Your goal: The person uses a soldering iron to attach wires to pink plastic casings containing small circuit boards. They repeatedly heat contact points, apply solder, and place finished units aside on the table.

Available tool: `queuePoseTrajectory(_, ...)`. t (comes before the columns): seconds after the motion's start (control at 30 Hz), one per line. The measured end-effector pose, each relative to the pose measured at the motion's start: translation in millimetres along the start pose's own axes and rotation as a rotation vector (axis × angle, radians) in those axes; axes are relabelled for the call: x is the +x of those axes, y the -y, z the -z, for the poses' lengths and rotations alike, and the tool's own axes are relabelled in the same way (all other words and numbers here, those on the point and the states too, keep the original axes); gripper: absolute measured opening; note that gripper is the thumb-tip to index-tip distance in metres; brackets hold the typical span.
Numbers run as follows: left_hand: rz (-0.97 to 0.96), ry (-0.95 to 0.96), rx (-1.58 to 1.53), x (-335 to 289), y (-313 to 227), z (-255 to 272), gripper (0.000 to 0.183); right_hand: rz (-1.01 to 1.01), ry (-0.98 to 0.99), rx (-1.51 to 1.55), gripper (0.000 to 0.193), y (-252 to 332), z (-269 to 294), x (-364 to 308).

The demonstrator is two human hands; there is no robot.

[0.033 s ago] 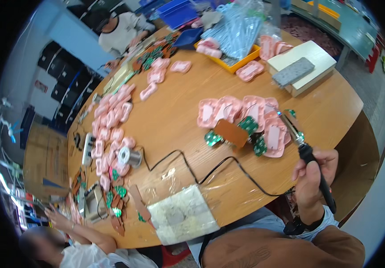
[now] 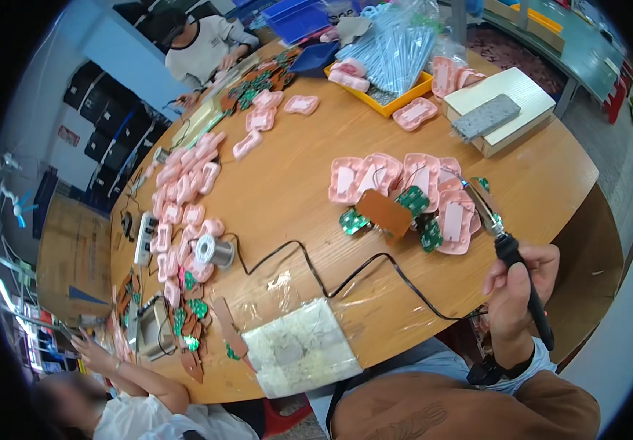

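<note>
My right hand [image 2: 516,290] is closed around the black handle of a soldering iron [image 2: 508,248], held upright at the table's right side. The iron's metal tip points up and left, over or close by the edge of a heap of pink plastic shells [image 2: 420,176]; whether it touches anything I cannot tell. Green circuit boards [image 2: 413,199] and a brown flat piece [image 2: 384,213] lie on and against these shells. From below my hand a black cord [image 2: 397,273] winds left across the wooden table [image 2: 279,191]. My left hand is out of view.
A solder spool [image 2: 213,251] stands by more pink shells. Nearer me lies a whitish pad [image 2: 302,348]. At the back are a yellow tray [image 2: 386,106] of pale blue strips and a box with a grey block [image 2: 486,117]. Two people sit at the table, far left and near left.
The whole view has shifted very slightly. My right hand keeps its hold on the soldering iron, and the things on the table lie as before.
</note>
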State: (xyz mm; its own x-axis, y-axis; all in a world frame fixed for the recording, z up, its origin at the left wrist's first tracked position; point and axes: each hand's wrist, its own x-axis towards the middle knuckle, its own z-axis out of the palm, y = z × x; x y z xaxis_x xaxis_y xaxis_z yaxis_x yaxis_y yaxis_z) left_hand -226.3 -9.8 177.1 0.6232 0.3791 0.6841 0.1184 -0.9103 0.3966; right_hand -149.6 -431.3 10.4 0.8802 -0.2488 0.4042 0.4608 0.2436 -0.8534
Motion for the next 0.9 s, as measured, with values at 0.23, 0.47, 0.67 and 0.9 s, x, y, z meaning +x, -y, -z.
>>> queuePoseTrajectory(0.23,-0.062,0.323,-0.115,-68,-20,-29,0.033,0.035,0.026,-0.041,0.024,15,-12,-16)
queuePoseTrajectory(0.47,-0.159,0.579,-0.227,-111,-47,-60,0.032,0.058,0.132,-0.004,0.025,28,-33,-24)
queuePoseTrajectory(0.67,-0.176,0.654,-0.249,-126,-48,-67,0.032,0.052,0.186,0.03,0.026,32,-47,-24)
queuePoseTrajectory(0.9,-0.172,0.689,-0.26,-131,-48,-70,0.032,0.051,0.199,-0.026,0.024,29,-47,-23)
